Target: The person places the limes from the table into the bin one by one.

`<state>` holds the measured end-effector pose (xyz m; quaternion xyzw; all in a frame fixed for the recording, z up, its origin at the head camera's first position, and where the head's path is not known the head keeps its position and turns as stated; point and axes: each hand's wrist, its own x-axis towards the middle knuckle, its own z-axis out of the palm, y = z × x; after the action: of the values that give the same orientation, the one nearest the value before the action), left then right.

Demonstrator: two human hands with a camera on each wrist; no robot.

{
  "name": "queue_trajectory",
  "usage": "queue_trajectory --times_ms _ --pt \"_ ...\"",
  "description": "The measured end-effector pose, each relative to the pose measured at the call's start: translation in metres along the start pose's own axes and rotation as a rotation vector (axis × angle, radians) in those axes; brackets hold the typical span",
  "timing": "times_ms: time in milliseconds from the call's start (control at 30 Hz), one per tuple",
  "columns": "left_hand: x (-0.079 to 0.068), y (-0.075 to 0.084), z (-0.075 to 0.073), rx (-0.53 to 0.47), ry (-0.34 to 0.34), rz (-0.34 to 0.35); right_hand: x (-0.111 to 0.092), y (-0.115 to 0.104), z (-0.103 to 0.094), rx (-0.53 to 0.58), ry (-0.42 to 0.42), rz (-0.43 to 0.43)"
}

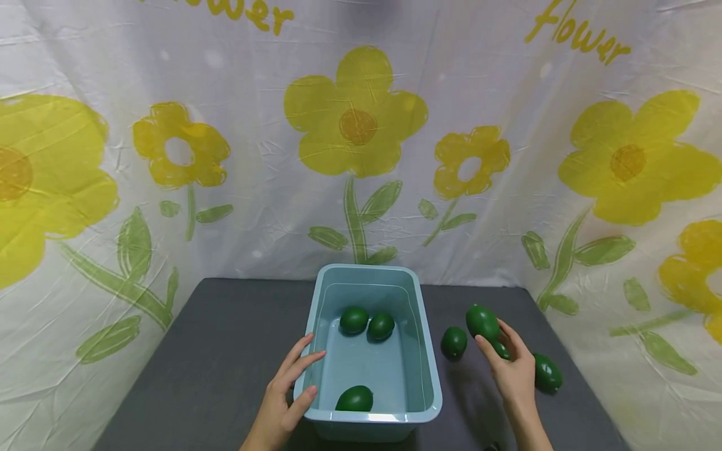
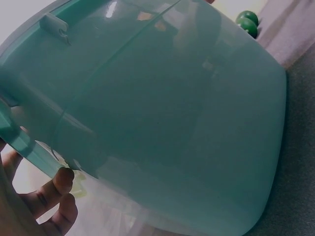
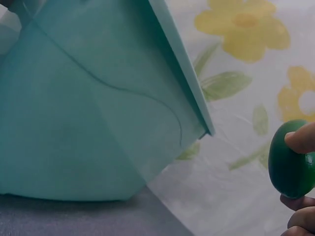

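In the head view, my left hand point(image 1: 284, 389) holds the left rim of a light blue plastic bin point(image 1: 372, 416), its fingertips over the edge. Three dark green limes lie inside: two toward the far end, one lime point(image 1: 354, 399) at the near wall. To the right of the bin, my right hand point(image 1: 514, 369) grips a lime point(image 1: 481, 321) between thumb and fingers above the table. A second lime point(image 1: 501, 349) shows between thumb and fingers, partly hidden; I cannot tell whether it is held too. The right wrist view shows the thumb pressed on the gripped lime point(image 3: 288, 162).
One lime point(image 1: 454, 343) lies between the bin and my right hand, and another lime point(image 1: 546, 374) lies right of that wrist. The dark grey table point(image 1: 225, 357) is bordered by a white flower-printed curtain point(image 1: 254, 207). A small dark object point(image 1: 493, 446) shows at the bottom edge.
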<state>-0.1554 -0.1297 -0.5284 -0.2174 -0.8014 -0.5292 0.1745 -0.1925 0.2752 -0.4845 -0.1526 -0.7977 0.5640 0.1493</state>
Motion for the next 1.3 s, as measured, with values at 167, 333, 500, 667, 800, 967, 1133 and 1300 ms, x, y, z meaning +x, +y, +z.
queue_trajectory --times_ms 167,333,500,667,800,967,1133,1300 --pt "0.000 -0.002 0.001 0.004 0.002 0.011 0.000 -0.006 0.006 0.031 0.004 -0.036" --pt "-0.001 -0.002 0.001 0.002 0.003 0.002 0.000 -0.009 0.012 0.038 0.002 -0.089" --pt "-0.001 0.000 0.000 0.000 0.003 0.001 0.000 -0.012 0.021 0.054 -0.002 -0.108" --pt "-0.001 0.001 0.000 0.010 0.008 0.014 -0.003 -0.017 0.029 0.082 -0.012 -0.128" --pt "0.000 0.001 0.000 0.016 0.005 0.013 -0.004 -0.021 0.035 0.089 -0.023 -0.159" --pt "-0.001 0.001 -0.001 0.012 0.006 0.012 -0.005 -0.024 0.044 0.082 -0.064 -0.168" --pt "0.000 0.002 -0.001 0.006 0.006 0.008 -0.004 -0.027 0.052 0.083 -0.068 -0.180" --pt "-0.001 0.001 0.000 0.009 0.009 0.017 -0.004 -0.029 0.057 0.075 -0.077 -0.197"
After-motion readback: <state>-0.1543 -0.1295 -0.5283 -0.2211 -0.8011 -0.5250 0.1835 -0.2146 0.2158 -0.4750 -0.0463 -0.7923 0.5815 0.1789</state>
